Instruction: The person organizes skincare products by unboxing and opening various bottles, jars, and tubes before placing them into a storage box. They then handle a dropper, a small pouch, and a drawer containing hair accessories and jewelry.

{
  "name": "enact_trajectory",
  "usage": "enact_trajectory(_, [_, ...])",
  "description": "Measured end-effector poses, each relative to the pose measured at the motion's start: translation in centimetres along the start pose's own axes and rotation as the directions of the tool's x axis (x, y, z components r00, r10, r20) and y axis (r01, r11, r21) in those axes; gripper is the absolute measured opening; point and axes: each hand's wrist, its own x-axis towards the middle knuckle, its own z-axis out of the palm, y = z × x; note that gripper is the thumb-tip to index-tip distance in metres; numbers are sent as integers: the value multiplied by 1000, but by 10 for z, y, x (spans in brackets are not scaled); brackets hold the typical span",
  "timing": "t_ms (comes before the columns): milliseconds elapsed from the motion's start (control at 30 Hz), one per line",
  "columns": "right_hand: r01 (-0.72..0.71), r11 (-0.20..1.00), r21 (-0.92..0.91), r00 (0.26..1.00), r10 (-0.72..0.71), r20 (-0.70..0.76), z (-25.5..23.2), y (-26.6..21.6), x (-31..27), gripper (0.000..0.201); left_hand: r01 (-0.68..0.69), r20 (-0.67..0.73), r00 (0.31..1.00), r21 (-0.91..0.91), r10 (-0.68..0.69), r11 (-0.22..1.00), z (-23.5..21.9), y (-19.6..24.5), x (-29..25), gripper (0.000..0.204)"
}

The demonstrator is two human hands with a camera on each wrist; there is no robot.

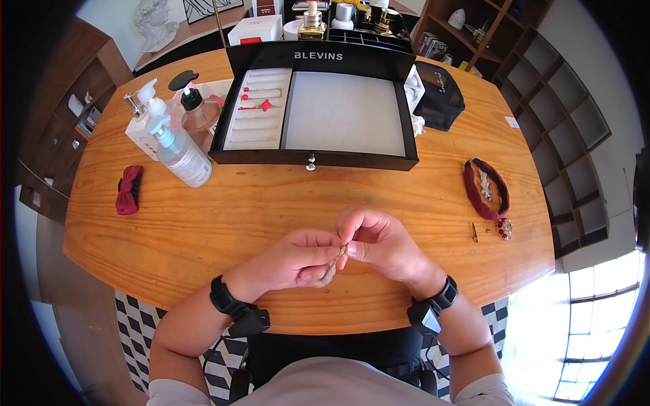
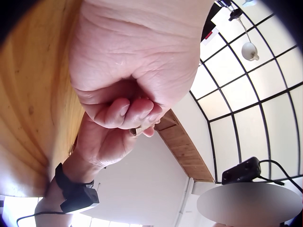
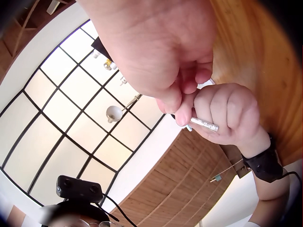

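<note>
Over the front of the wooden table, my left hand (image 1: 298, 258) grips a slim, narrow strip (image 1: 330, 272) between thumb and curled fingers. It looks tan in the head view; in the right wrist view the strip (image 3: 204, 124) is silvery and glittering, like a decorated hair clip. The thumb and forefinger of my right hand (image 1: 380, 249) pinch its upper end, fingertips close against the left ones. From the left wrist, curled fingers of the left hand (image 2: 137, 61) hide most of the strip, and only a small end (image 2: 134, 132) shows.
Beyond the hands, a black jewelry box (image 1: 318, 55) has its drawer (image 1: 345, 115) pulled out, with red jewelry (image 1: 264, 105) on its ring rolls. Pump bottles (image 1: 184, 159) and a burgundy bow (image 1: 128, 191) stand left. Right lie a burgundy headband (image 1: 468, 186), a hairpin (image 1: 474, 232) and a black pouch (image 1: 440, 95).
</note>
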Motion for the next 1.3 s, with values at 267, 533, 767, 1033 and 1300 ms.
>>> enact_trajectory(267, [-61, 998, -33, 997, 62, 50, 0, -9, -1, 6, 26, 44, 999, -55, -24, 998, 1, 1, -1, 25])
enact_trajectory(533, [-42, 996, -80, 999, 43, 11, 1, -8, 0, 4, -14, -35, 999, 34, 15, 999, 2, 1, -2, 24])
enact_trajectory(767, [-17, 992, -122, 1000, 19, 12, 3, -7, 0, 1, -41, -73, 996, 80, 47, 996, 6, 3, -1, 24])
enact_trajectory(1033, [-18, 994, -103, 1000, 16, -14, 2, -3, 0, 5, -77, -120, 988, 131, 93, 988, 7, 4, -2, 24])
enact_trajectory(1300, [-68, 998, 3, 979, 68, -190, 0, -8, -3, 16, -204, -225, 943, 183, 243, 962, -1, 3, -4, 18])
